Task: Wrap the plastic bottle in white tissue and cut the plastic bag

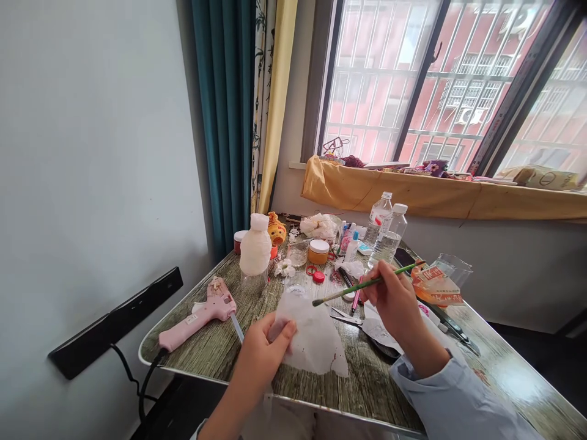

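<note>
A thin white translucent sheet (316,342) is pinched at its left edge between the thumb and fingers of my left hand (266,345). My right hand (392,296) grips a green paintbrush (353,288), its dark bristles pointing left over the upper part of the sheet. Behind the sheet, to the left, a bottle (255,250) stands upright with its upper part wrapped in white material and its lower part bare and clear. Scissors (346,316) lie partly beside the sheet, near my right hand.
A pink glue gun (199,321) lies on the left of the table (220,360). Farther back are a jar with orange contents (318,252), a red cap (318,277), small tubes and two clear water bottles (387,241). An orange-and-clear package (438,284) is at the right.
</note>
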The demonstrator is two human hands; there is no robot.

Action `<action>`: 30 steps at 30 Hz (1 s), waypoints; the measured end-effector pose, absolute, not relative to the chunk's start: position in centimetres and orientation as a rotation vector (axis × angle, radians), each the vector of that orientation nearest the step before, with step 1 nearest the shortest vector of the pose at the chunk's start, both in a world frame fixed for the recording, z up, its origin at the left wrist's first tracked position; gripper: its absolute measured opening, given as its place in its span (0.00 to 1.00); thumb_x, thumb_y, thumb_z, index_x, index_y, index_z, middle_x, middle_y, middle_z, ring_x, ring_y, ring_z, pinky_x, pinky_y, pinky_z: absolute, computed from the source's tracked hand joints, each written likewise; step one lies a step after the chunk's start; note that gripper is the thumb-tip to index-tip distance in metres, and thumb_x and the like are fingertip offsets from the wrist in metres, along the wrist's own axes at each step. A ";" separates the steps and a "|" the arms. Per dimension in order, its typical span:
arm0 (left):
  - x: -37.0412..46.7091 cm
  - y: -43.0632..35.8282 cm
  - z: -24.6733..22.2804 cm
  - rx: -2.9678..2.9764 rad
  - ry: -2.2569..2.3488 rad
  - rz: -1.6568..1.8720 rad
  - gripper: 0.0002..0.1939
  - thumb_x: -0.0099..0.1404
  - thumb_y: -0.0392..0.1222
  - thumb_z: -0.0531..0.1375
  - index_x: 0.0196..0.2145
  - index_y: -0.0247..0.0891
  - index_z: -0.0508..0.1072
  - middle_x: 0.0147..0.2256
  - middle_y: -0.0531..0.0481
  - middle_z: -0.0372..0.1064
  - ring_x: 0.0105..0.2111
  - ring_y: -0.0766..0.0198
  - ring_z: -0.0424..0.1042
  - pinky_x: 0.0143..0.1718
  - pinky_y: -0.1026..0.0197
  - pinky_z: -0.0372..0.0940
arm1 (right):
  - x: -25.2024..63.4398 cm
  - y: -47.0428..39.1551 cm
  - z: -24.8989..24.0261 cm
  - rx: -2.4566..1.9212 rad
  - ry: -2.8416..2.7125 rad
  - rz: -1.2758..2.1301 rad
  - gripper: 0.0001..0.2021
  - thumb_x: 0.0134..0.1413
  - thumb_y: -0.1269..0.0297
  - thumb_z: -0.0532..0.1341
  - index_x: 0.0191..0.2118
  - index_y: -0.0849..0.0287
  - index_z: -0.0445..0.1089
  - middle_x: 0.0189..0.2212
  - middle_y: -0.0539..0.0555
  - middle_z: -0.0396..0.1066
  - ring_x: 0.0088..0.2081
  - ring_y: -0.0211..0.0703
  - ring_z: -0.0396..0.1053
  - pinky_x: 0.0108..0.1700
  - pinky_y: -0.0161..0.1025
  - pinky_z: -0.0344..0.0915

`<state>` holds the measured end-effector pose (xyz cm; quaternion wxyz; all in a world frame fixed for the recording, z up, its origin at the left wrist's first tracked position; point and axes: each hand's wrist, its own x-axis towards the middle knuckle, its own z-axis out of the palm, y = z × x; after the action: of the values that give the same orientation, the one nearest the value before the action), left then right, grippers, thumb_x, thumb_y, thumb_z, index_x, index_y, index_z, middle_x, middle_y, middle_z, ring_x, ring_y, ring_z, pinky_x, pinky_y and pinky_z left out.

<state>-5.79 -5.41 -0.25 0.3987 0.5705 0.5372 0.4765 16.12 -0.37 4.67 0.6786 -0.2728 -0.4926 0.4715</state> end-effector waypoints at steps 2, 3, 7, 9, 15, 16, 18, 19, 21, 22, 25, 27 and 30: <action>-5.8 -5.3 -0.4 1.515 1.317 1.120 0.17 0.56 0.55 0.55 0.22 0.38 0.65 0.20 0.53 0.64 0.24 0.62 0.62 0.28 0.62 0.56 | 16.4 -0.2 4.8 -0.566 -1.027 0.999 0.17 0.47 0.51 0.67 0.22 0.58 0.66 0.10 0.45 0.60 0.15 0.32 0.59 0.22 0.30 0.64; -5.8 -5.3 -0.5 1.530 1.292 1.087 0.17 0.56 0.55 0.55 0.23 0.38 0.66 0.20 0.52 0.64 0.25 0.61 0.63 0.29 0.61 0.56 | 16.6 -0.1 4.9 -0.554 -1.005 0.963 0.16 0.46 0.52 0.67 0.23 0.58 0.67 0.11 0.46 0.61 0.16 0.32 0.60 0.23 0.30 0.64; -5.9 -5.3 -0.7 1.550 1.246 1.036 0.17 0.57 0.55 0.54 0.26 0.37 0.67 0.22 0.51 0.65 0.26 0.61 0.63 0.29 0.61 0.56 | 16.8 0.1 4.9 -0.542 -1.016 0.896 0.13 0.48 0.52 0.66 0.28 0.58 0.71 0.20 0.50 0.70 0.24 0.36 0.67 0.28 0.30 0.66; -5.9 -5.3 -0.8 1.552 1.229 1.029 0.18 0.56 0.56 0.55 0.25 0.37 0.67 0.21 0.52 0.64 0.25 0.62 0.62 0.28 0.61 0.55 | 16.8 0.0 4.8 -0.528 -1.029 0.906 0.13 0.51 0.52 0.63 0.31 0.58 0.73 0.25 0.53 0.74 0.27 0.38 0.69 0.31 0.33 0.68; -5.9 -5.2 -1.2 1.524 1.209 1.062 0.18 0.56 0.56 0.56 0.24 0.37 0.68 0.21 0.53 0.63 0.25 0.63 0.61 0.27 0.63 0.54 | 15.9 0.1 4.5 -0.682 -1.251 0.770 0.10 0.52 0.56 0.60 0.34 0.57 0.71 0.27 0.52 0.74 0.27 0.40 0.69 0.30 0.37 0.67; -5.9 -5.2 -1.2 1.524 1.212 1.073 0.18 0.56 0.56 0.56 0.24 0.37 0.67 0.21 0.53 0.62 0.25 0.63 0.60 0.27 0.63 0.53 | 15.6 0.1 4.4 -0.714 -1.297 0.728 0.09 0.51 0.56 0.62 0.32 0.56 0.70 0.24 0.51 0.72 0.26 0.40 0.69 0.28 0.36 0.67; -5.9 -5.2 -1.3 1.526 1.215 1.094 0.18 0.57 0.56 0.57 0.23 0.37 0.67 0.20 0.54 0.61 0.24 0.64 0.59 0.26 0.63 0.53 | 15.1 0.0 4.5 -0.742 -1.368 0.670 0.10 0.50 0.56 0.63 0.29 0.57 0.68 0.21 0.49 0.69 0.24 0.39 0.67 0.26 0.35 0.65; -5.9 -5.2 -1.4 1.529 1.213 1.098 0.18 0.57 0.55 0.57 0.22 0.37 0.67 0.20 0.54 0.61 0.23 0.64 0.59 0.26 0.63 0.53 | 14.9 0.0 4.5 -0.745 -1.394 0.655 0.10 0.49 0.55 0.64 0.28 0.57 0.68 0.20 0.49 0.69 0.23 0.39 0.66 0.25 0.34 0.64; -5.9 -5.2 -1.5 1.531 1.207 1.092 0.18 0.57 0.55 0.57 0.23 0.37 0.67 0.19 0.54 0.62 0.23 0.64 0.60 0.26 0.63 0.52 | 14.6 -0.1 4.5 -0.752 -1.434 0.635 0.12 0.50 0.54 0.64 0.26 0.57 0.69 0.19 0.49 0.68 0.22 0.39 0.65 0.25 0.34 0.62; -5.9 -5.1 -1.6 1.530 1.201 1.084 0.18 0.57 0.55 0.57 0.23 0.37 0.68 0.20 0.54 0.62 0.23 0.64 0.60 0.26 0.63 0.53 | 14.6 -0.2 4.5 -0.755 -1.451 0.624 0.13 0.51 0.53 0.63 0.26 0.58 0.69 0.18 0.50 0.68 0.22 0.38 0.64 0.24 0.34 0.62; -5.9 -5.1 -1.7 1.522 1.184 1.066 0.18 0.58 0.56 0.56 0.24 0.37 0.69 0.20 0.53 0.63 0.23 0.64 0.61 0.27 0.63 0.53 | 14.7 -0.3 4.5 -0.770 -1.492 0.582 0.16 0.56 0.51 0.59 0.26 0.58 0.69 0.18 0.50 0.67 0.21 0.38 0.63 0.24 0.34 0.60; -6.0 -5.1 -1.7 1.508 1.166 1.061 0.18 0.58 0.56 0.56 0.25 0.37 0.69 0.20 0.53 0.64 0.23 0.64 0.61 0.26 0.63 0.53 | 14.6 -0.1 4.4 -0.798 -1.550 0.543 0.17 0.58 0.51 0.57 0.26 0.58 0.68 0.18 0.50 0.66 0.21 0.38 0.62 0.24 0.34 0.59; -6.0 -5.1 -1.7 1.490 1.150 1.051 0.19 0.58 0.57 0.56 0.25 0.37 0.68 0.22 0.51 0.66 0.24 0.63 0.62 0.27 0.63 0.54 | 14.1 0.6 4.2 -0.841 -1.660 0.533 0.16 0.57 0.52 0.57 0.26 0.58 0.67 0.18 0.50 0.66 0.21 0.37 0.61 0.25 0.34 0.58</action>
<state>-5.97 -5.13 -1.67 0.4732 0.6088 0.4701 0.4295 14.12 0.58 4.18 0.5671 -0.3577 -0.7064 0.2267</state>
